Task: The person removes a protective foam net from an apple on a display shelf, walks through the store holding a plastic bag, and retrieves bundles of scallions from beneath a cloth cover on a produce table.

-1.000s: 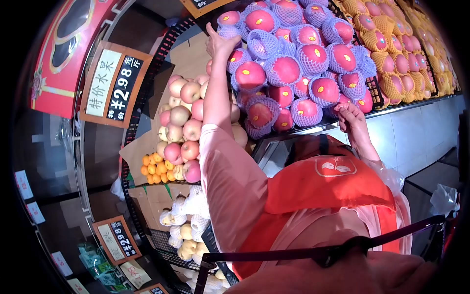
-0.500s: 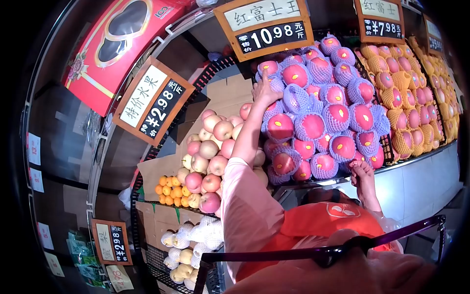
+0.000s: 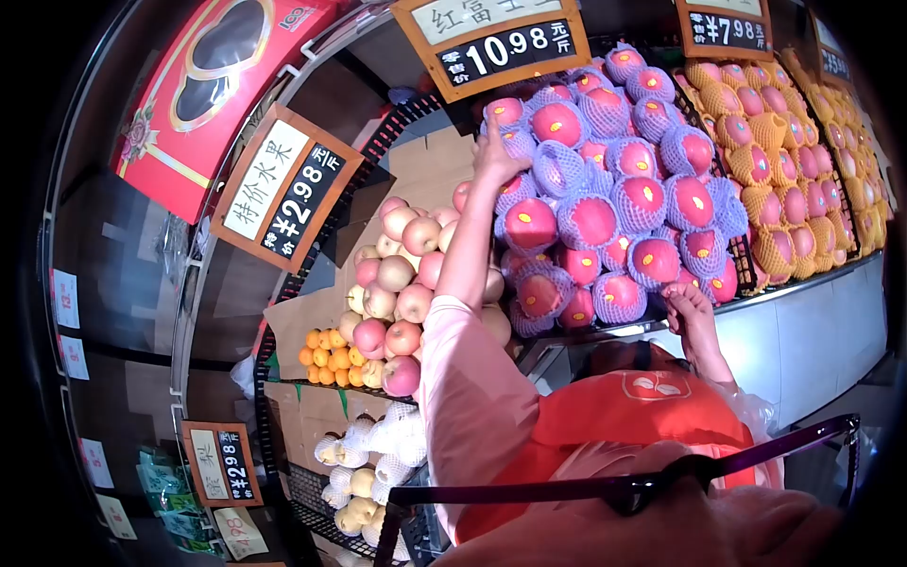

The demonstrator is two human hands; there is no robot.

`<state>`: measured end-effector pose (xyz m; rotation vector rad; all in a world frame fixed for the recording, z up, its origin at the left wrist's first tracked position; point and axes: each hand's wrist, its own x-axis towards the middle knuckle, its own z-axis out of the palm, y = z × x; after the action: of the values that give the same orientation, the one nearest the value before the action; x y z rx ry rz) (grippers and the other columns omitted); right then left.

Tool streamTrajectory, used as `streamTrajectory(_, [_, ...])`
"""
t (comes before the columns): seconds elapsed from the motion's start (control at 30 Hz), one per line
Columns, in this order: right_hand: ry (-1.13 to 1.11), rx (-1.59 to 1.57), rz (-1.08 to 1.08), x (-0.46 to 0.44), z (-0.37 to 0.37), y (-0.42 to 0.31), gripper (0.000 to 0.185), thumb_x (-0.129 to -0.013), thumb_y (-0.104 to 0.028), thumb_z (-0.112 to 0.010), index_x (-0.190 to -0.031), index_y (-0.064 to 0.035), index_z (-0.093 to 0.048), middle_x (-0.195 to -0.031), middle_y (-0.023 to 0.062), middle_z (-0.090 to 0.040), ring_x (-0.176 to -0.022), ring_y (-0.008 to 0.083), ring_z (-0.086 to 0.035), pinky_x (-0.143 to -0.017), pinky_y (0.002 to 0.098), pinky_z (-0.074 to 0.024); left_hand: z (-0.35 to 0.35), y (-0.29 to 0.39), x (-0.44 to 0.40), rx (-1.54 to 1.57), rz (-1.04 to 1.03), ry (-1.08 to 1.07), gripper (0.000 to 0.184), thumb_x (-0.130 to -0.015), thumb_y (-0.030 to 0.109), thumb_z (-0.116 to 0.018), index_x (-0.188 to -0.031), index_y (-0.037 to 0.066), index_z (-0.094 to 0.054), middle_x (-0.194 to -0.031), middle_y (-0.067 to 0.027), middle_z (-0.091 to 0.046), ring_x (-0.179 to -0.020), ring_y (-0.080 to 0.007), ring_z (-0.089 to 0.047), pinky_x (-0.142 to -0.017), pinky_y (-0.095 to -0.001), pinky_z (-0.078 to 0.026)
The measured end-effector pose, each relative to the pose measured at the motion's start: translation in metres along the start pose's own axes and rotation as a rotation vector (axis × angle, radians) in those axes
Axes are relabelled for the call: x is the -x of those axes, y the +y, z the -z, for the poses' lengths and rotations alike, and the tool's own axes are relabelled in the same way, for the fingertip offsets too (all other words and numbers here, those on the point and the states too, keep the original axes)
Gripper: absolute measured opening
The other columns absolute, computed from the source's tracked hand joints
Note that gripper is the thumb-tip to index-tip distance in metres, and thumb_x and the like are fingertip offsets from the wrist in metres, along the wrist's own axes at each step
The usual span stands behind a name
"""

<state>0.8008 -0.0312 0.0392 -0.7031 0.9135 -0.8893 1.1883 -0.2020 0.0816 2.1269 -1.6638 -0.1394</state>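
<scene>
My left hand reaches to the back left of a stacked display of red apples in purple foam nets. Its thumb and index finger lie around a netted apple at the stack's left edge; the other fingers are mostly hidden. An empty-looking purple foam net sits just right of that hand. Near the front edge of the display, my right hand is closed with its fingertips together. Whatever it pinches, if anything, is too small to make out. Netted apples lie just behind it.
Loose pale-pink apples, small orange fruits and white-netted pears lie left of my arm. Yellow-netted apples fill the right side. Price signs stand behind, and a red gift box is at upper left.
The whole view has shifted slightly, with the signs and fruit a little higher and further left. Both hands keep nearly the same places against the apples.
</scene>
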Motion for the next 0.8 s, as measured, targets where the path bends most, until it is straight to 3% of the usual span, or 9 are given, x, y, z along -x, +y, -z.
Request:
streamTrajectory(0.1, [-0.030,-0.008,0.011,-0.001,-0.001,-0.001,0.011,-0.090,-0.011,-0.050,-0.092,-0.0035,-0.058,-0.062,-0.0031,-0.045,-0.045,0.0044,-0.037,-0.041,0.0185,-0.0260,0.006,0.011,0.013,-0.010,-0.270,0.339,0.089,-0.060,0.032,-0.078,-0.135,0.011,-0.034,-0.118,-0.0208,-0.054,-0.105,-0.0379,-0.053,-0.091,-0.0423,-0.043])
streamTrajectory(0.2, [-0.082,-0.010,0.020,-0.004,-0.002,0.004,0.011,-0.090,-0.011,-0.050,-0.092,-0.0036,-0.057,-0.062,-0.0029,-0.045,-0.045,0.0047,-0.038,-0.042,0.0188,-0.0268,0.028,0.060,0.039,0.006,-0.179,-0.007,0.074,-0.064,0.034,-0.075,-0.128,0.010,-0.045,-0.112,-0.0182,-0.058,-0.102,-0.0352,-0.056,-0.088,-0.0419,-0.044])
streamTrajectory(0.23, [-0.102,-0.010,0.025,-0.005,-0.002,0.005,0.011,-0.090,-0.011,-0.050,-0.092,-0.0037,-0.057,-0.062,-0.0028,-0.045,-0.045,0.0047,-0.038,-0.042,0.0189,-0.0271,0.013,0.058,0.041,-0.135,-0.294,0.059,0.060,-0.070,0.029,-0.068,-0.124,0.013,-0.049,-0.101,-0.0189,-0.062,-0.094,-0.0345,-0.060,-0.083,-0.0429,-0.046])
streamTrajectory(0.3, [-0.159,0.015,0.037,-0.005,-0.003,0.004,0.011,-0.091,-0.012,-0.050,-0.095,-0.0041,-0.057,-0.061,-0.0028,-0.047,-0.046,0.0044,-0.040,-0.042,0.0190,-0.0274,0.001,0.058,0.040,-0.216,-0.218,-0.050,0.040,-0.074,0.016,-0.059,-0.114,0.014,-0.056,-0.095,-0.0168,-0.064,-0.087,-0.0348,-0.062,-0.076,-0.0454,-0.047])
streamTrajectory(0.43, [-0.186,-0.002,0.021,-0.002,0.001,-0.004,0.012,-0.092,-0.013,-0.051,-0.095,-0.0038,-0.057,-0.062,-0.0026,-0.048,-0.047,0.0035,-0.041,-0.042,0.0181,-0.0270,0.016,0.056,0.041,0.133,-0.348,0.434,0.022,-0.074,0.006,-0.052,-0.091,0.010,-0.065,-0.083,-0.0142,-0.063,-0.078,-0.0327,-0.061,-0.070,-0.0409,-0.048])
streamTrajectory(0.53, [-0.220,-0.047,-0.035,-0.001,0.001,-0.009,0.013,-0.092,-0.014,-0.051,-0.096,-0.0034,-0.058,-0.064,-0.0027,-0.049,-0.048,0.0033,-0.041,-0.042,0.0176,-0.0262,0.057,0.109,0.086,0.301,-0.423,0.517,0.019,-0.073,0.004,-0.052,-0.088,0.006,-0.063,-0.082,-0.0131,-0.062,-0.075,-0.0318,-0.060,-0.067,-0.0390,-0.048])
streamTrajectory(0.63, [-0.342,-0.193,-0.067,0.005,-0.001,-0.011,0.025,-0.094,-0.025,-0.048,-0.099,-0.0021,-0.058,-0.069,-0.0010,-0.050,-0.052,0.0047,-0.041,-0.044,0.0179,-0.0273,0.051,0.155,0.136,0.219,-0.773,0.474,0.019,-0.069,0.002,-0.053,-0.086,0.001,-0.062,-0.078,-0.0130,-0.059,-0.071,-0.0281,-0.060,-0.065,-0.0366,-0.048])
streamTrajectory(0.7, [-0.384,-0.415,-0.077,0.008,0.000,-0.016,0.033,-0.095,-0.034,-0.045,-0.100,-0.0030,-0.057,-0.074,0.0007,-0.053,-0.056,0.0059,-0.046,-0.045,0.0185,-0.0296,0.030,0.181,0.171,0.036,-0.900,-0.055,0.021,-0.067,0.006,-0.059,-0.088,0.003,-0.062,-0.080,-0.0120,-0.059,-0.073,-0.0288,-0.059,-0.064,-0.0372,-0.048])
streamTrajectory(0.8, [-0.176,-0.596,-0.091,0.022,0.002,-0.033,0.032,-0.094,-0.036,-0.047,-0.104,-0.0059,-0.054,-0.079,0.0027,-0.058,-0.058,0.0068,-0.051,-0.043,0.0203,-0.0337,-0.003,0.202,0.193,0.400,-1.276,-0.136,0.025,-0.070,0.015,-0.064,-0.093,0.005,-0.062,-0.085,-0.0114,-0.060,-0.080,-0.0301,-0.059,-0.069,-0.0391,-0.048])
